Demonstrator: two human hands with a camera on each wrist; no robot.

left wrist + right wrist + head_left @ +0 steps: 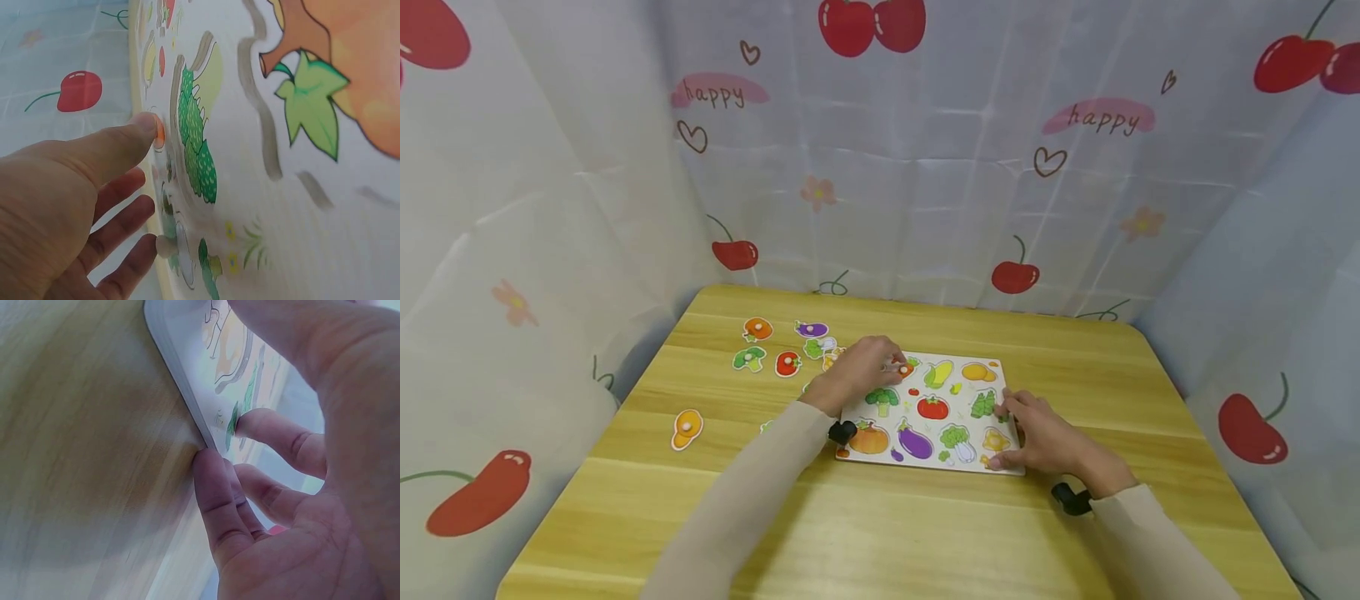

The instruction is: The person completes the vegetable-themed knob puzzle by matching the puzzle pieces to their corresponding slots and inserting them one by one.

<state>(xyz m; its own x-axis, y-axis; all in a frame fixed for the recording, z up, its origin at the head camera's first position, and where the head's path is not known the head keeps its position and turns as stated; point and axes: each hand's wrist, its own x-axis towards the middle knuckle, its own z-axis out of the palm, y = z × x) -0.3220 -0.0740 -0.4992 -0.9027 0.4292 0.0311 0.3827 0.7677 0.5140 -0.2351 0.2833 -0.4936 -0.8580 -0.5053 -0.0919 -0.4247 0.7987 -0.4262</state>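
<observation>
A white vegetable puzzle board (917, 460) lies on the table between both hands. Over its far left part is my left hand (868, 367); its thumb tip touches a small orange piece with green leaves, apparently a carrot piece (907, 367). In the left wrist view the thumb is straight on that orange piece (159, 132), with the other fingers spread loosely behind. A knobbed piece (183, 253) sits beside the lowest finger. My right hand (1048, 437) holds the board's right side, thumb on the near corner, fingertips (212, 469) at the edge and on top.
Left of the board lie several knobbed pieces: a pumpkin (757, 329), an eggplant (812, 329), broccoli (748, 359), a tomato (787, 363), a bok choy (818, 347) and, apart, an orange gourd-shaped piece (687, 429). The left sleeve covers others. A printed curtain (917, 208) surrounds the table.
</observation>
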